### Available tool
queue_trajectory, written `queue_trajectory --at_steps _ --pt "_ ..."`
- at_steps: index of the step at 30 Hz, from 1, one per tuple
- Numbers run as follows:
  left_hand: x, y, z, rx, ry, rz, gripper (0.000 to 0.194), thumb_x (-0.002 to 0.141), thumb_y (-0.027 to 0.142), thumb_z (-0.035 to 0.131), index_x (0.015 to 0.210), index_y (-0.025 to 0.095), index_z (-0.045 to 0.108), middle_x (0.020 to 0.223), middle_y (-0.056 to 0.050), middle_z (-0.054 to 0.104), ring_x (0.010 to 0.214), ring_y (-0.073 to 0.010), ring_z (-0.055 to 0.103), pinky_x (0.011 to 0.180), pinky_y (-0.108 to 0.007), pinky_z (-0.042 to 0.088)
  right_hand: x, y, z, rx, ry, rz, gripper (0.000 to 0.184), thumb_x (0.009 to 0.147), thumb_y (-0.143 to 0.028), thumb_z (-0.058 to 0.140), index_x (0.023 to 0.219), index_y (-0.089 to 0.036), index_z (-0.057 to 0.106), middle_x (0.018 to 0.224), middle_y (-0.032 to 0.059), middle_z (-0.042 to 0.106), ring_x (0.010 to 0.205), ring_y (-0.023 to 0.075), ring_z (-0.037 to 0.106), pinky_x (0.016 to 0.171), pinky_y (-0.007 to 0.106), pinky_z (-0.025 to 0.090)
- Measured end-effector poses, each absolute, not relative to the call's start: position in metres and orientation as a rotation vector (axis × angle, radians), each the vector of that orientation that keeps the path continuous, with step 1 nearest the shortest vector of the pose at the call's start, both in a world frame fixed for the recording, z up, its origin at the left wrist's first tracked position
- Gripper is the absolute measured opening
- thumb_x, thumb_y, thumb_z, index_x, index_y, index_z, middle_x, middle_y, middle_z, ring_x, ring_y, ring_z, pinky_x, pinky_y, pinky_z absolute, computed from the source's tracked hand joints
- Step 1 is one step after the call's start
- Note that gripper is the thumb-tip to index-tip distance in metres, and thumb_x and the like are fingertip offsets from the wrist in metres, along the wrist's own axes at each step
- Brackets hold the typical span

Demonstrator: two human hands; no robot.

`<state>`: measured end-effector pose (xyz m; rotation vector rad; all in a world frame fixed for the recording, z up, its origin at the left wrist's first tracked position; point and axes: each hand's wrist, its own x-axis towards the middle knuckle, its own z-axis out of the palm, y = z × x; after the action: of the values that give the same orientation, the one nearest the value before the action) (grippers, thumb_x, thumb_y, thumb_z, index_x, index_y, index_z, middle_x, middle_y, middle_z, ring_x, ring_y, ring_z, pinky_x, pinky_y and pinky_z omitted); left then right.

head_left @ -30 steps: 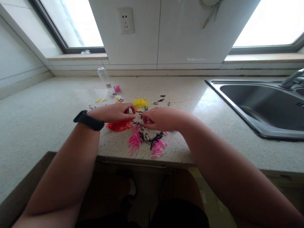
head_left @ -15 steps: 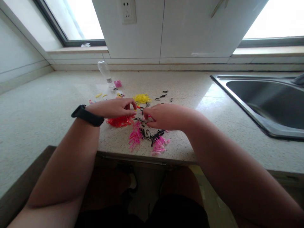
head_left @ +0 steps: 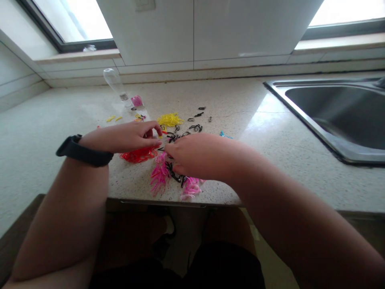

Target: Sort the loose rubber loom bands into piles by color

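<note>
My left hand (head_left: 141,135), below a dark wristband (head_left: 87,151), hovers over a heap of red rubber bands (head_left: 138,154). Its fingers are bent, with a gap between forefinger and thumb. A small yellow bit shows at the forefinger tip; whether it is held I cannot tell. My right hand (head_left: 195,154) reaches down over loose black rubber bands (head_left: 173,172), thumb and forefinger apart, the other fingers hidden. Pink rubber bands (head_left: 159,176) lie just below it, with a second pink bunch (head_left: 191,187) near the counter's edge. Yellow rubber bands (head_left: 170,119) are heaped behind both hands.
A clear bottle (head_left: 113,83) leans at the back left beside a pink bundle (head_left: 136,100). Stray black bands (head_left: 198,114) and a blue piece (head_left: 225,135) lie on the speckled counter (head_left: 249,176). A steel sink (head_left: 331,120) is set in at the right.
The view has tilted down and turned slightly right. My right hand has moved nearer, over the black bands, its thumb and forefinger wider apart. My left hand keeps nearly the same pose.
</note>
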<state>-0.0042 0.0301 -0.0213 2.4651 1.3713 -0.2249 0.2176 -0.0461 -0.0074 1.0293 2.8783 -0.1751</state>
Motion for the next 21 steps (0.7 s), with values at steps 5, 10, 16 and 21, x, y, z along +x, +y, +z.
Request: queue_trajectory --at_steps 5,10,16,21 --pt "-0.002 0.033 -0.025 2.505 1.37 -0.186 0.057 0.087 0.064 0.048 0.121 0.019 0.059 0.089 -0.008 0.07 0.074 -0.0204 0.061 0.064 -0.031 0.04 0.218 -0.04 -0.01 1.007 2.873 -0.135 0.029 0.091 -0.024 0.051 0.113 -0.012 0.066 0.097 0.0124 0.073 0.078 0.0214 0.065 0.061 0.033 0.038" --pt "-0.003 0.033 -0.025 2.489 1.362 -0.166 0.056 0.087 0.064 0.048 0.121 0.021 0.057 0.088 -0.006 0.069 0.072 -0.0191 0.06 0.062 -0.029 0.039 0.217 -0.034 -0.011 0.988 2.901 -0.117 0.028 0.091 -0.026 0.049 0.106 -0.012 0.067 0.094 0.0126 0.073 0.073 0.02 0.062 0.059 0.034 0.035" --pt "-0.003 0.03 -0.022 2.461 1.347 -0.161 0.052 0.088 0.06 0.048 0.121 0.02 0.056 0.09 -0.006 0.069 0.074 -0.0185 0.06 0.064 -0.029 0.04 0.219 -0.025 -0.016 1.004 2.915 -0.167 0.022 0.089 -0.028 0.05 0.1 -0.016 0.066 0.089 0.0088 0.07 0.069 0.0173 0.056 0.057 0.032 0.029" --pt "-0.003 0.031 -0.022 2.462 1.337 -0.151 0.053 0.088 0.06 0.048 0.121 0.02 0.056 0.09 -0.006 0.068 0.074 -0.0185 0.06 0.063 -0.029 0.04 0.221 -0.017 -0.019 0.992 2.921 -0.195 0.019 0.089 -0.027 0.049 0.094 -0.016 0.064 0.086 0.0074 0.068 0.065 0.015 0.05 0.058 0.031 0.028"
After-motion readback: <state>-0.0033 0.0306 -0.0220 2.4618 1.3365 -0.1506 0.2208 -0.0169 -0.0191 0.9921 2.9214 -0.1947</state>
